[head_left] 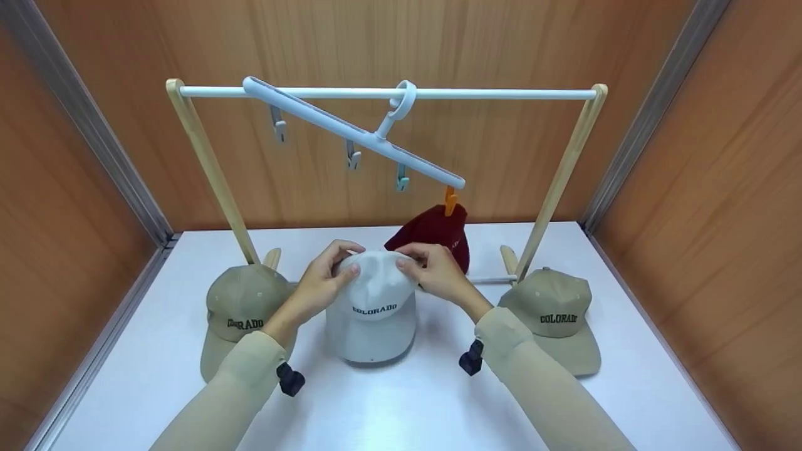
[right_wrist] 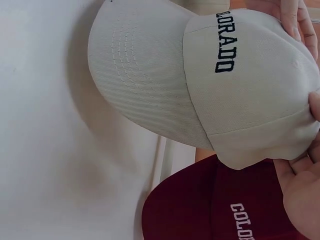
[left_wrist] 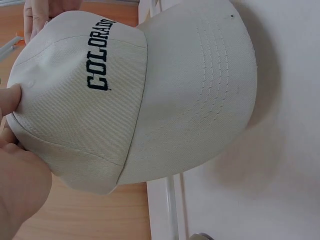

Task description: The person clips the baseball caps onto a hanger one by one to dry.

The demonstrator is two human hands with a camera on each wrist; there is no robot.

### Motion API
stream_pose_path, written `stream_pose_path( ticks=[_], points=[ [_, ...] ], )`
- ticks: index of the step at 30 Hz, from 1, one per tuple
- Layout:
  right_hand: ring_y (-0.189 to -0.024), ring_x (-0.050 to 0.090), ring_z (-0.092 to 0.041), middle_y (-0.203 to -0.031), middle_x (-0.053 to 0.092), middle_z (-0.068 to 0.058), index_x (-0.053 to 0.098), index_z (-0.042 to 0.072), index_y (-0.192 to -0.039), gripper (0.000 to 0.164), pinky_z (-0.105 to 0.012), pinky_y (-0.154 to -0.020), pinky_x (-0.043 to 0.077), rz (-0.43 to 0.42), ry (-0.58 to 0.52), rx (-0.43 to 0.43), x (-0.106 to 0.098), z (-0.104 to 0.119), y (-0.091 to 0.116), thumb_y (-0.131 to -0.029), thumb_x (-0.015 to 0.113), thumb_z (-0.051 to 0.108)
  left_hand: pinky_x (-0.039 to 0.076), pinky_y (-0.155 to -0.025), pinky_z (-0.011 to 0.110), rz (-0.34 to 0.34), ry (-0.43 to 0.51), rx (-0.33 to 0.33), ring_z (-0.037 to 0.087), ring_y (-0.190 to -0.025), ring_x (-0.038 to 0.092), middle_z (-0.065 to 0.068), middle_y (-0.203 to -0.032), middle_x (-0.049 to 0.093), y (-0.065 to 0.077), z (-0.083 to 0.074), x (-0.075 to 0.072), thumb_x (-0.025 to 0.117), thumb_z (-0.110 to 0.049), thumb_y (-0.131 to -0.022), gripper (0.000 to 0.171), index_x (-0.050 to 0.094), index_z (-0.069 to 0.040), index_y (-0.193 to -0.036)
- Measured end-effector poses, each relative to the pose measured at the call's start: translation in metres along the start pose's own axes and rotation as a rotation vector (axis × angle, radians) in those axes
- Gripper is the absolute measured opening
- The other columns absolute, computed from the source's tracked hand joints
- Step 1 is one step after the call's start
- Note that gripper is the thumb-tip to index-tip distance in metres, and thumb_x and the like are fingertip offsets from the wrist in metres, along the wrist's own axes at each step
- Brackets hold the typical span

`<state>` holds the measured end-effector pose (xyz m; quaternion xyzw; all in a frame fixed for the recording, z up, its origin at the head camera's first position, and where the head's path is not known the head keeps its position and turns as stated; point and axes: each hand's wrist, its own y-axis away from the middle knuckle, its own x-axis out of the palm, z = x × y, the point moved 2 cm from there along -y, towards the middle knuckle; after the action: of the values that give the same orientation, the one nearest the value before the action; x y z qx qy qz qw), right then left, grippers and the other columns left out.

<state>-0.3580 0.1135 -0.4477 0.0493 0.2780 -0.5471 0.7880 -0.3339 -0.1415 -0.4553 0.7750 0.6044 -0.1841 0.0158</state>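
Observation:
A white baseball cap [head_left: 376, 294] with dark COLORADO lettering is held upright between both hands, its brim facing the person. The left hand [head_left: 322, 275] pinches the crown's upper left side, thumb in front and fingers behind. On the upper right side the right hand [head_left: 438, 272] pinches the crown the same way. Shadow lies on the table below the brim in both wrist views. Behind the right hand a dark red cap [head_left: 438, 232] hangs from an orange clip [head_left: 450, 202] at the low end of a tilted light-blue hanger [head_left: 354, 133].
The hanger hooks over the white rod [head_left: 501, 94] of a wooden-legged rack. Several grey clips, including one [head_left: 279, 128] at far left, hang from its bar. A khaki cap [head_left: 247, 300] sits at left, another khaki cap [head_left: 551, 300] at right. Wood panels surround the white table [head_left: 376, 413].

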Motion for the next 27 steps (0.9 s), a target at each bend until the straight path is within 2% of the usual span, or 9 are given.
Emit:
stream_pose_path(
  ticks=[10,18,27],
  points=[
    [-0.113,0.07,-0.021,-0.122,0.077,0.001,0.077,0.018,-0.126,0.023,-0.04,-0.101,0.059,-0.019,0.024,-0.008,-0.004,0.011,-0.006,-0.105,0.07,0.025,0.054,-0.107,0.049,-0.028,-0.016,0.03,0.026,-0.115,0.063,0.009,-0.127,0.068,-0.005,-0.01,-0.005,0.063,-0.011,-0.108,0.03,0.06,-0.016,-0.138],
    [-0.114,0.071,-0.019,-0.126,0.076,0.002,0.076,0.019,-0.128,0.026,-0.039,-0.101,0.059,-0.055,0.039,0.011,-0.007,0.021,-0.009,-0.105,0.07,0.029,0.052,-0.11,0.05,-0.046,-0.026,0.043,0.026,-0.12,0.062,0.009,-0.134,0.066,-0.009,-0.02,-0.009,0.06,-0.012,-0.109,0.028,0.06,-0.015,-0.137],
    [-0.112,0.071,-0.021,-0.124,0.076,-0.002,0.076,0.015,-0.128,0.026,-0.041,-0.1,0.06,-0.065,0.053,0.02,-0.012,0.031,-0.015,-0.105,0.07,0.027,0.051,-0.108,0.045,-0.081,-0.046,0.055,0.024,-0.117,0.061,0.009,-0.127,0.066,-0.014,-0.03,-0.012,0.061,-0.013,-0.109,0.025,0.062,-0.014,-0.134]
  ],
)
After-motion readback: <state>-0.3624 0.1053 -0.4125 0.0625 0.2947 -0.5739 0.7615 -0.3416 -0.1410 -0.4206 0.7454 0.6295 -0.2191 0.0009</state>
